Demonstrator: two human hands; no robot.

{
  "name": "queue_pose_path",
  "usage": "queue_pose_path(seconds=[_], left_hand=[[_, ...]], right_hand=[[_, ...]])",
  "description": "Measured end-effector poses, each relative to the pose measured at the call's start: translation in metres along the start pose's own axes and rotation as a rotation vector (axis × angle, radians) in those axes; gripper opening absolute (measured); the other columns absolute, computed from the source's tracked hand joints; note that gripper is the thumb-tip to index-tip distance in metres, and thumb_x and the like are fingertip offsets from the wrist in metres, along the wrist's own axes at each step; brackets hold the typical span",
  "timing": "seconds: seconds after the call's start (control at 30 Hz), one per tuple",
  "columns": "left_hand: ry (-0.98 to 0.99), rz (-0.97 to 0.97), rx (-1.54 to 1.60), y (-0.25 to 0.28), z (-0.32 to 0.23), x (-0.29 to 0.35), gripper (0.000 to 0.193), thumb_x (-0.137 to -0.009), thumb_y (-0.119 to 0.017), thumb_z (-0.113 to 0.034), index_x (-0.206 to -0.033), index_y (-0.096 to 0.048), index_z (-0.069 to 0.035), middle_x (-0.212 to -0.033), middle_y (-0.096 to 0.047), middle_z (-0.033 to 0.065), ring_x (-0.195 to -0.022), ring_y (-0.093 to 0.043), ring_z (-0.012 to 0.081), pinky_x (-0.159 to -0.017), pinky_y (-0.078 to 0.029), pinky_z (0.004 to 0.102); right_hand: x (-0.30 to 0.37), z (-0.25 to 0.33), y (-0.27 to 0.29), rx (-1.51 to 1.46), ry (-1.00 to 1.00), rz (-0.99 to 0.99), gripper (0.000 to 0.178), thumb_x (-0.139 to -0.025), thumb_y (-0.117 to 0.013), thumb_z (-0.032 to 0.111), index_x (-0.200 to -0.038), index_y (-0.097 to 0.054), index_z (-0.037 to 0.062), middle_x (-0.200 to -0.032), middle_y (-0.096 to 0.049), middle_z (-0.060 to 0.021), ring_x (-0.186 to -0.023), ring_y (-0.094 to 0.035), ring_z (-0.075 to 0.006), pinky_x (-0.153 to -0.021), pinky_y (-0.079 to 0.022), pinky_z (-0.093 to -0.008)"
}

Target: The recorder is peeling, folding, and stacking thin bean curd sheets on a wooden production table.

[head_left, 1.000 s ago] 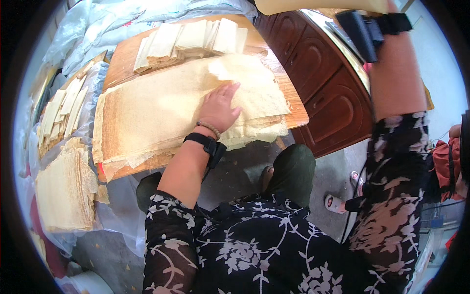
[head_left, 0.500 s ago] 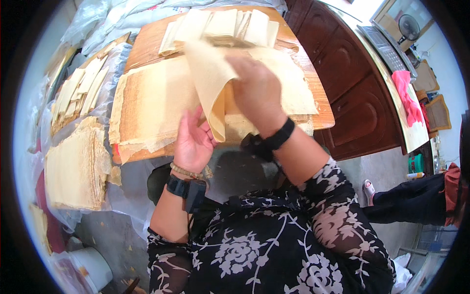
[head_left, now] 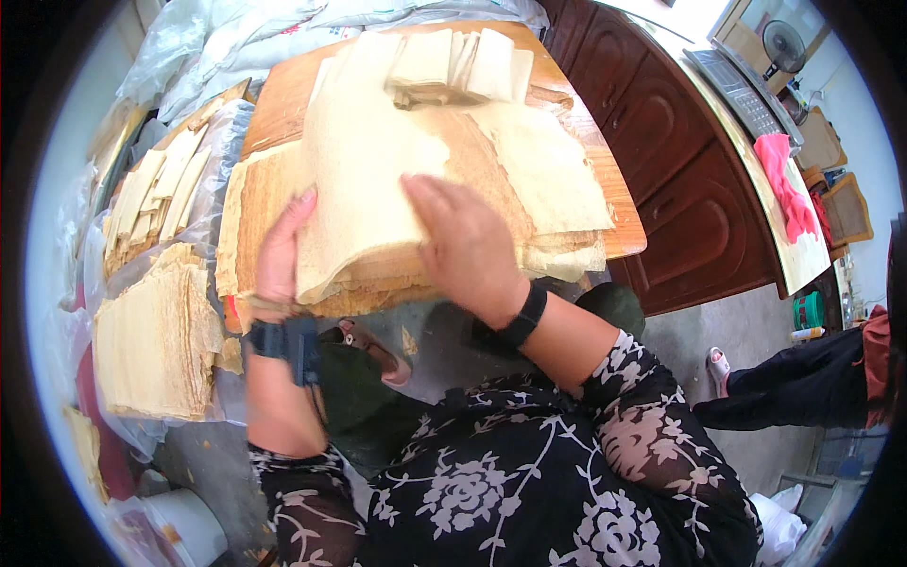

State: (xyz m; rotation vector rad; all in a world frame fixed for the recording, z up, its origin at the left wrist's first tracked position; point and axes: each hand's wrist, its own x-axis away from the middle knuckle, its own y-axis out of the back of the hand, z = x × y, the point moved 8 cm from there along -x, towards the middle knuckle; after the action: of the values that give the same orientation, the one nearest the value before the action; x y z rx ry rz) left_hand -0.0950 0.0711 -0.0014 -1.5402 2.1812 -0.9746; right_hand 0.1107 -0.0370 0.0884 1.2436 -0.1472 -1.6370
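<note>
A broad, thin cream sheet [head_left: 364, 161], which looks like bean curd skin, lies over a pile of similar sheets on the wooden table. Its near edge curls up slightly between my hands. My left hand [head_left: 279, 248] stands along the sheet's left edge, its fingers stretched out and pointing away from me. My right hand [head_left: 472, 244] is at the sheet's right side, its fingertips over the surface; motion blurs these fingers. Beneath and to the right, paler and browner sheets [head_left: 553, 170] show. Folded cream bundles [head_left: 425, 59] lie at the table's far side.
The wooden table [head_left: 283, 104] has rounded corners. On the left lie a stack of sheets [head_left: 151, 345] and folded strips [head_left: 170, 180] on plastic. Dark red cabinets [head_left: 661, 170] stand at right, a pink cloth [head_left: 786, 189] on their top. Another person's leg [head_left: 784, 397] shows at far right.
The sheet, earlier held up and folded over in the air, now lies spread on the pile. My left hand has moved left; my right hand has come down nearer me.
</note>
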Motion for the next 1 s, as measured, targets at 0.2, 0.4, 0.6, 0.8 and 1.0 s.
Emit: queue_pose_path(seconds=[0.2,0.4,0.6,0.8,1.0], left_hand=[[-0.053,-0.048,-0.837,0.060,-0.104,-0.009,0.068,-0.091,-0.075,-0.016,-0.150,-0.044,-0.002,-0.134,-0.064,0.0182,-0.122,-0.063,0.0282,-0.105,-0.051,0.0407],[-0.729,0.348,-1.907,-0.062,-0.009,0.048,0.087,-0.071,-0.088,-0.018,-0.148,-0.049,-0.007,-0.143,-0.057,0.0174,-0.134,-0.053,0.0371,-0.115,-0.039,0.0461],[-0.750,0.292,-2.075,-0.088,0.092,0.059,0.065,-0.076,-0.083,-0.022,-0.137,-0.062,-0.025,-0.148,-0.054,0.0056,-0.142,-0.044,0.0309,-0.117,-0.033,0.0500],[-0.832,0.186,-1.669,-0.056,0.057,0.068,0.043,-0.077,-0.067,0.002,-0.116,-0.074,-0.016,-0.132,-0.066,0.0106,-0.125,-0.060,0.0339,-0.110,-0.042,0.0500],[-0.856,0.092,-1.709,-0.039,0.050,0.078,0.048,-0.072,-0.062,0.009,-0.112,-0.075,-0.015,-0.132,-0.066,0.0106,-0.124,-0.061,0.0345,-0.104,-0.046,0.0476]], right_hand=[[0.019,-0.061,-0.002,-0.301,-0.185,0.201,0.042,-0.088,-0.080,0.025,-0.125,-0.070,0.0058,-0.118,-0.072,-0.0158,-0.111,-0.068,-0.0290,-0.097,-0.052,-0.0360],[-0.009,-0.223,0.019,-0.050,-0.569,0.043,0.028,-0.096,-0.062,0.019,-0.116,-0.075,0.0056,-0.108,-0.075,-0.0193,-0.099,-0.073,-0.0306,-0.089,-0.055,-0.0374],[-0.043,-0.218,-0.017,0.168,-0.244,0.164,0.026,-0.092,-0.060,0.017,-0.110,-0.076,0.0058,-0.109,-0.073,-0.0168,-0.103,-0.069,-0.0352,-0.092,-0.054,-0.0403],[-0.067,-0.225,-0.044,0.200,-0.303,0.317,0.046,-0.086,-0.068,0.035,-0.125,-0.073,0.0102,-0.115,-0.074,-0.0161,-0.111,-0.067,-0.0347,-0.100,-0.052,-0.0409],[-0.045,-0.258,-0.050,-0.150,-0.644,0.499,0.040,-0.087,-0.077,0.025,-0.118,-0.072,-0.0006,-0.093,-0.070,-0.0040,-0.076,-0.067,-0.0152,-0.069,-0.054,-0.0289]])
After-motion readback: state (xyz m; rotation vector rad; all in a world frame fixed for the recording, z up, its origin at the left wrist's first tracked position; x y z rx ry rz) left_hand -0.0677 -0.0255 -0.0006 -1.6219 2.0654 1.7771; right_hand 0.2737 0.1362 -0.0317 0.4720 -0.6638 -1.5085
